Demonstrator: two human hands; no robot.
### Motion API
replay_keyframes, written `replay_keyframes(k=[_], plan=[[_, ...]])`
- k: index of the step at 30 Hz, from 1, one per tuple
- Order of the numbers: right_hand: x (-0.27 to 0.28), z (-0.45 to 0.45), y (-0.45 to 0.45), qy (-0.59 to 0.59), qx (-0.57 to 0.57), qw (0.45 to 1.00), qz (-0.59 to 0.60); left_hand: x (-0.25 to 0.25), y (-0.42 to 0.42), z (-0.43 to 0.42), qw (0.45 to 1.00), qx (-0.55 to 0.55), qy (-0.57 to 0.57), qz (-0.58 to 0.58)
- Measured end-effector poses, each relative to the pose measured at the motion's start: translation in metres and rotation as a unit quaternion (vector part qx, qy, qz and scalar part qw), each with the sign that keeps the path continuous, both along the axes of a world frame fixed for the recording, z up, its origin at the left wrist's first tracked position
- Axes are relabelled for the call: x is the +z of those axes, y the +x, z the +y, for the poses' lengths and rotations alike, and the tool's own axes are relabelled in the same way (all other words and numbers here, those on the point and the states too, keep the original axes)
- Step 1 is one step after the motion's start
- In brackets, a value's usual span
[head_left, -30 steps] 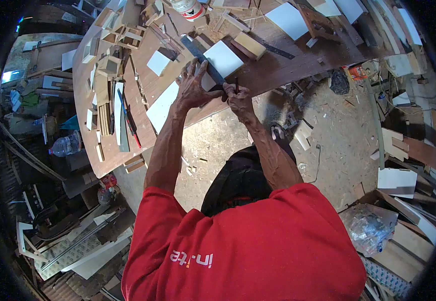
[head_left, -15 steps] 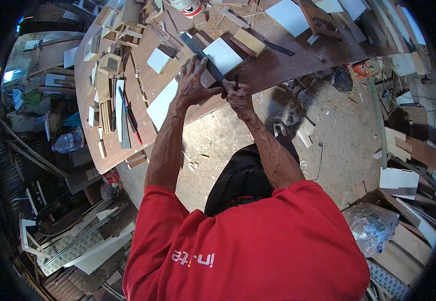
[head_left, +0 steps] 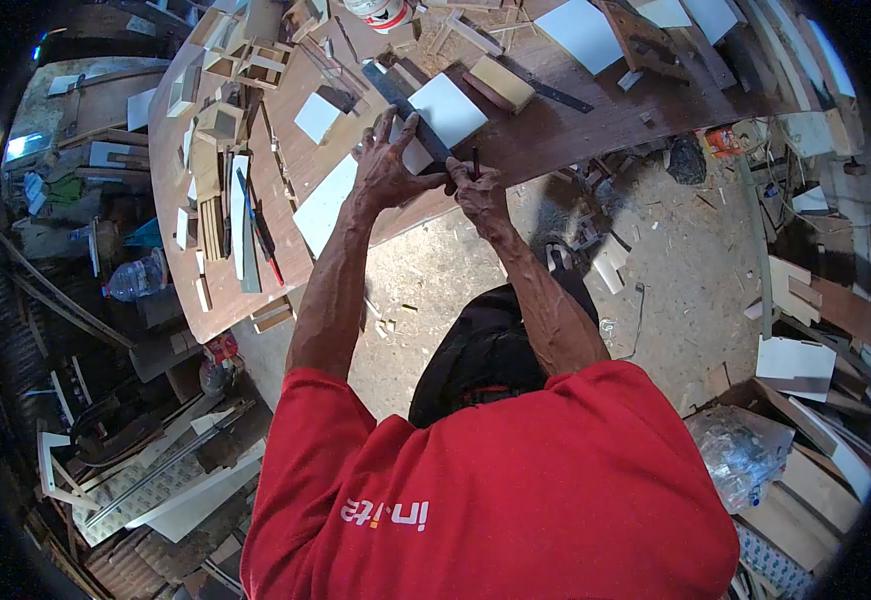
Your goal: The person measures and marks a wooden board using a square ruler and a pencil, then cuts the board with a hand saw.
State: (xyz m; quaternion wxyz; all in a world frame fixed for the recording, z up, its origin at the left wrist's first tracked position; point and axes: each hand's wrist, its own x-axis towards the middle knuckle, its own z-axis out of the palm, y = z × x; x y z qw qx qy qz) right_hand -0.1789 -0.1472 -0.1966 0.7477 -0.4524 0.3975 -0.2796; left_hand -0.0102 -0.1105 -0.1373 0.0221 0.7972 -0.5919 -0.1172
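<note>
A long dark strip (head_left: 391,90) lies slantwise across a white board (head_left: 448,108) at the table's near edge. My left hand (head_left: 387,172) is spread, its fingertips resting against the strip and its thumb stretched toward my other hand. At the strip's near end, my right hand (head_left: 480,193) is closed round a thin dark pencil (head_left: 475,156) that points upward from the fingers. What its tip touches is hidden. A larger white panel (head_left: 323,212) lies under my left wrist, and a small white square (head_left: 316,118) is farther left.
On the brown table (head_left: 565,150) are a wood block (head_left: 501,82), a dark flat bar (head_left: 560,97), a white bucket (head_left: 379,12) and small wooden boxes (head_left: 263,64). A red-tipped tool (head_left: 273,262) lies at left. Scraps litter the floor (head_left: 425,290); a plastic bag (head_left: 745,455) sits at right.
Both hands stay almost in place on the strip, the right one shifting only very slightly round the pencil. The whole view has moved a little.
</note>
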Motion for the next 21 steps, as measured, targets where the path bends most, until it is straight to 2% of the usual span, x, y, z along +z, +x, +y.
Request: replay_keyframes(k=[5,7,9,11,12,14,18,20,21], plan=[[0.005,-0.006,-0.007,-0.015,0.05,0.997,0.058,0.001,0.001,0.0,1.0,-0.001,0.006,0.013],[0.011,-0.009,-0.015,0.018,-0.022,0.995,0.09,0.008,-0.003,-0.001,1.0,0.002,0.008,0.01],[0.008,-0.017,-0.027,0.012,-0.035,0.994,0.104,0.014,-0.009,-0.001,0.999,0.012,0.034,-0.015],[-0.002,-0.026,-0.036,-0.114,-0.125,0.983,0.066,0.014,-0.008,-0.001,1.0,0.019,0.024,-0.005],[0.008,-0.034,-0.044,-0.12,-0.116,0.984,0.067,0.014,-0.008,-0.001,1.0,0.018,0.02,0.003],[0.047,-0.051,-0.055,-0.049,-0.06,0.992,0.101,0.016,-0.009,-0.001,0.999,0.03,0.023,0.009],[0.058,-0.067,-0.034,-0.042,-0.014,0.994,0.099,0.02,-0.012,0.0,0.998,0.042,0.042,0.004],[0.038,-0.078,-0.012,-0.329,-0.002,0.943,0.05,0.022,-0.012,-0.001,0.998,0.049,0.045,0.008],[0.029,-0.081,-0.003,-0.331,0.004,0.942,0.049,0.022,-0.011,0.0,0.998,0.046,0.052,0.009]])
